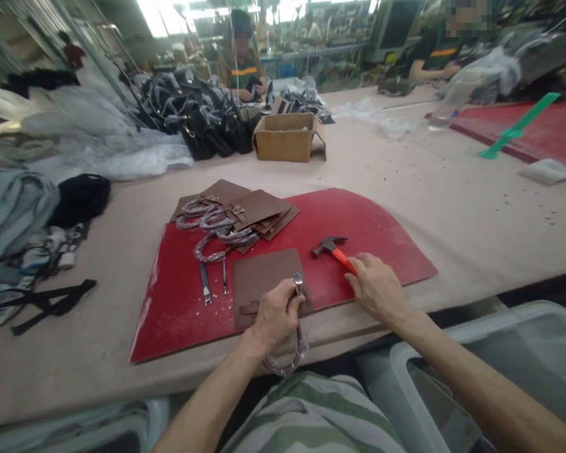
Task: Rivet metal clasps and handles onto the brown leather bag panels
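A brown leather panel (264, 277) lies on the red cutting mat (358, 226) near the table's front edge. My left hand (276, 314) is closed around a plastic-wrapped bag handle (287, 358), pressing its metal end onto the panel. The handle's loop hangs over the table edge. My right hand (375, 286) rests on the orange handle of a small hammer (332, 247), fingers curled over it. A stack of brown panels with wrapped handles (236, 217) lies further back on the mat.
Two metal punch tools (212, 280) lie left of the panel. A cardboard box (287, 135) and black bags (193, 116) stand further back. Clear plastic bins (476, 352) sit below the table at my right. Other people work at the far end.
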{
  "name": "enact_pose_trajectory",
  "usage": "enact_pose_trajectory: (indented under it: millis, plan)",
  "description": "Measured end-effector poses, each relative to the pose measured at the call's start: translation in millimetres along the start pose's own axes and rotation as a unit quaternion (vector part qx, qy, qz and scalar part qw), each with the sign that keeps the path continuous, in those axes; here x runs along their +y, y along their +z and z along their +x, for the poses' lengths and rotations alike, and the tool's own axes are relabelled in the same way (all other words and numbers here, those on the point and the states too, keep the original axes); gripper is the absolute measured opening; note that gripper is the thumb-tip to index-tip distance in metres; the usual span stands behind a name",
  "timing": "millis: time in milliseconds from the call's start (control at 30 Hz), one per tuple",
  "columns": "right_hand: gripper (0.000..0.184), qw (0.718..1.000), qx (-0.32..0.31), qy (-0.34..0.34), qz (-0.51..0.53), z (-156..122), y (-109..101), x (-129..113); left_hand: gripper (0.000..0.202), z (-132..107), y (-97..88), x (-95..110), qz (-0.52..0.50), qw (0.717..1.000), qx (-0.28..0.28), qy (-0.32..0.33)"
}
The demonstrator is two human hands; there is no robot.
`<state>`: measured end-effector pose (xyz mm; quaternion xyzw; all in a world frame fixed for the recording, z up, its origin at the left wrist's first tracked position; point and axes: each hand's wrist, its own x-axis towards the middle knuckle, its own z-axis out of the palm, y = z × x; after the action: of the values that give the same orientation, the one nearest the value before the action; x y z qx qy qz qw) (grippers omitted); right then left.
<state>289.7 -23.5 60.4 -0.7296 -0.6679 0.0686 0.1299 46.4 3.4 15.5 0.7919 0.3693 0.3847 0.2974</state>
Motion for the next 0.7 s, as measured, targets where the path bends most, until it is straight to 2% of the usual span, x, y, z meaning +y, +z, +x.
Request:
enact_pose_trajectory:
  millis: [100,200,333,400,467,567,700]
  plan:
    - [0.047,0.99,0.044,-0.121,0.059,-8.0,16.0,-19.4,0.015,0.9,-1.4,0.6,0.002,1.0,-0.004,0.001]
    - [0.063,0.976,0.011,-0.197,0.09,-20.1,40.6,-37.3,0.018,1.6,-2.5,1.7,-0.001,1.0,-0.014,0.008]
    - [0.064,0.979,-0.014,-0.2,0.034,-30.8,62.6,-47.8,0.016,3.3,-3.7,2.3,-0.026,0.999,-0.014,-0.022]
    - [0.064,0.98,-0.023,-0.197,0.022,-31.8,63.8,-48.1,0.014,6.2,-6.5,1.9,-0.062,0.996,0.018,-0.067]
    - [0.062,0.979,-0.036,-0.198,0.019,-31.3,61.4,-47.2,0.011,10.1,-12.9,0.4,-0.116,0.984,0.074,-0.115]
    - [0.062,0.979,-0.045,-0.199,0.018,-30.3,58.1,-45.9,0.014,12.6,-31.2,-4.8,-0.169,0.962,0.147,-0.153]
    - [0.066,0.978,-0.053,-0.199,0.027,-30.0,56.5,-44.9,0.021,-3.6,-66.9,-15.2,-0.119,0.961,0.183,-0.169]
